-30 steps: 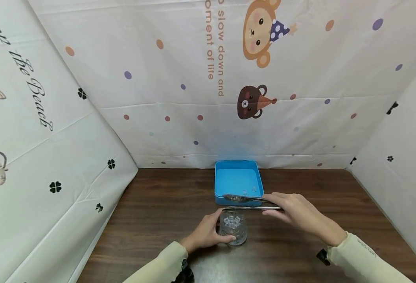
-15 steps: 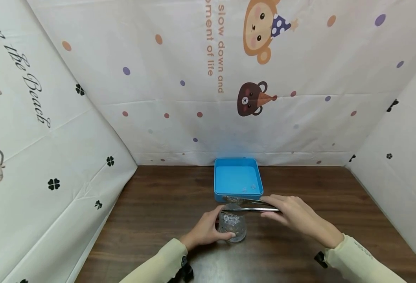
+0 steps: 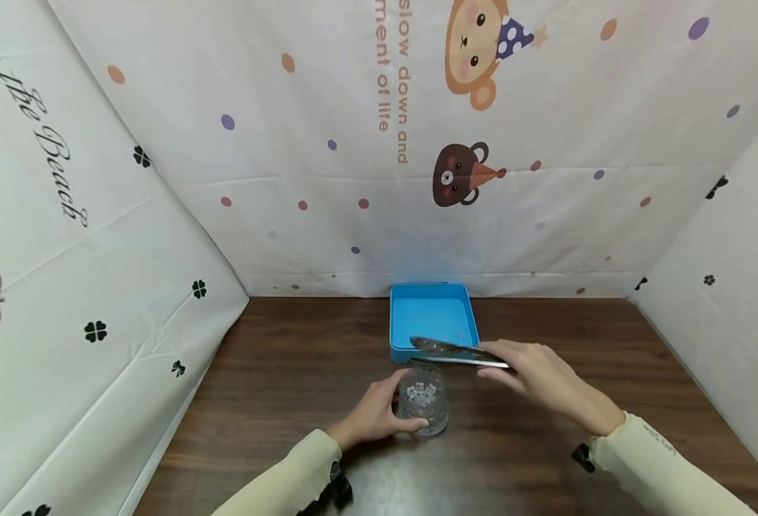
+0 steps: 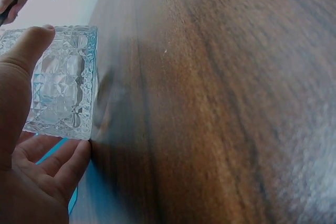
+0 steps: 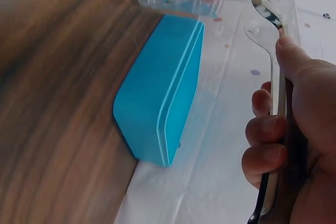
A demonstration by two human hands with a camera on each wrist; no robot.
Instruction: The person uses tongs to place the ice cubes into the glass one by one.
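A clear patterned glass [image 3: 423, 412] stands on the table with several small transparent cubes [image 3: 420, 393] in it. My left hand [image 3: 372, 412] is wrapped around its side, thumb in front; the left wrist view shows the thumb [image 4: 31, 45] against the ridged wall. In my right hand [image 3: 536, 376] is a pair of metal tongs [image 5: 278, 98], one tip fork-shaped and the other spoon-like. The tips stand apart, and I see nothing between them. They hover past the glass's far rim, over the near edge of a blue box [image 3: 427, 315]. A few clear cubes [image 3: 460, 335] lie inside that box.
The brown wooden table [image 3: 308, 344] runs back to a white printed cloth [image 3: 301, 236] hung behind it. White cloth sides [image 3: 727, 315] slope up at left and right.
The tongs have risen and moved away from over the glass toward the blue box. My left hand stays on the glass. The head view has tipped slightly downward.
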